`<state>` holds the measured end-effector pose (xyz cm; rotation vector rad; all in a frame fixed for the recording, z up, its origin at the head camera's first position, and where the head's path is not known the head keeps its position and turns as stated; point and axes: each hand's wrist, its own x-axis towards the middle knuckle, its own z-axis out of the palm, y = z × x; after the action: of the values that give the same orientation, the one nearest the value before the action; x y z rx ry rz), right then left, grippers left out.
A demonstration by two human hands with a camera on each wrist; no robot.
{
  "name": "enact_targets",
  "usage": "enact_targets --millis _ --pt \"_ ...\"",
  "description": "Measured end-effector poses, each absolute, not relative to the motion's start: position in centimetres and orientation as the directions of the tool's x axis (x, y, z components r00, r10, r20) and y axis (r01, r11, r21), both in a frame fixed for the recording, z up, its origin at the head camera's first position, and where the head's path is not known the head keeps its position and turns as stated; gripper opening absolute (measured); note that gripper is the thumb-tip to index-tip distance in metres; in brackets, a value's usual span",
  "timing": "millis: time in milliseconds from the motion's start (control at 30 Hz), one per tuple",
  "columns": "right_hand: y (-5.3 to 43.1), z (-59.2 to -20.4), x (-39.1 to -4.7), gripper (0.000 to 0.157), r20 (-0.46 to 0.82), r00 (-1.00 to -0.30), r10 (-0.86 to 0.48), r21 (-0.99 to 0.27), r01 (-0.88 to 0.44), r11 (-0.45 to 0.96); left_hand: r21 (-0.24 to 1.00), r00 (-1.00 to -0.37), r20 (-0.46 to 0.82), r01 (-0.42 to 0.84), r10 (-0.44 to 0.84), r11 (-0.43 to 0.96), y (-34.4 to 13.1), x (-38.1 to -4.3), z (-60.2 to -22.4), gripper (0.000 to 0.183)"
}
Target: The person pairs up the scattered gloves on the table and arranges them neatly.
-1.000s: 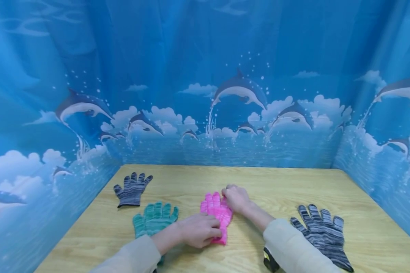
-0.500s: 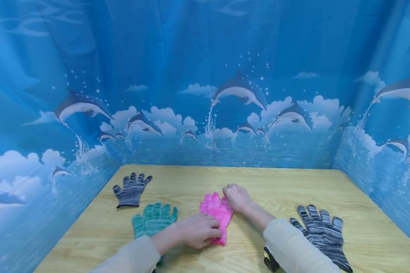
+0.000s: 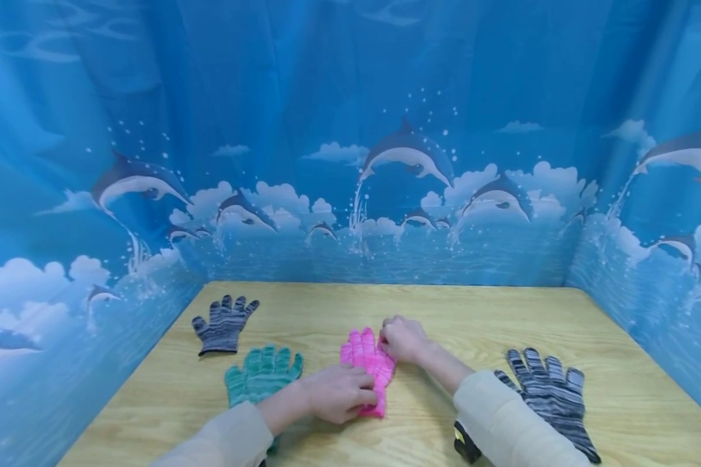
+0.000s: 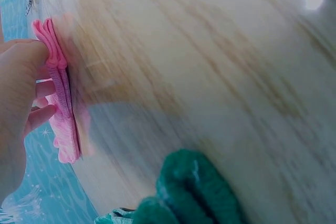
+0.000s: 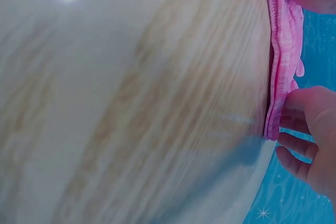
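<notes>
A pink knit glove [image 3: 367,357] lies flat near the middle of the table, fingers toward the back. My left hand [image 3: 340,393] is over its lower left part and pinches it near the cuff. In the left wrist view, the thumb and curled fingers of that hand [image 4: 18,87] are against the glove [image 4: 63,108], whose edge shows two layers at the cuff. My right hand [image 3: 404,338] pinches the glove at its upper right, by the thumb. The right wrist view has this hand's [image 5: 317,129] fingertips at the end of the pink glove [image 5: 283,51].
A green glove [image 3: 263,375] lies left of the pink one, partly under my left forearm. Farther back left is a grey-black glove [image 3: 224,326]. Another grey-black glove [image 3: 552,395] lies right, beside my right sleeve. A blue dolphin curtain [image 3: 350,253] encloses the wooden table [image 3: 473,301].
Both hands stay on the pink glove with almost no movement. The whole head view shifts very slightly.
</notes>
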<state>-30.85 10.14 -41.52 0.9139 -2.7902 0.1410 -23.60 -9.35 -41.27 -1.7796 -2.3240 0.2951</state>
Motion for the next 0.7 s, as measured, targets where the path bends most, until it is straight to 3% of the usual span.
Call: enact_targets --millis 300,700 --pt "10.2 -41.1 -31.0 0.002 0.231 -0.787 -0.573 -0.032 -0.594 0.803 -0.287 -0.261 0.027 0.923 0.965 0.257 -9.3 -23.7 -41.2 0.017" --pt "8.1 -41.0 -31.7 0.013 0.288 -0.726 -0.624 -0.062 -0.665 0.745 -0.268 -0.269 0.018 0.927 0.963 0.264 -9.1 -23.6 -41.3 0.016"
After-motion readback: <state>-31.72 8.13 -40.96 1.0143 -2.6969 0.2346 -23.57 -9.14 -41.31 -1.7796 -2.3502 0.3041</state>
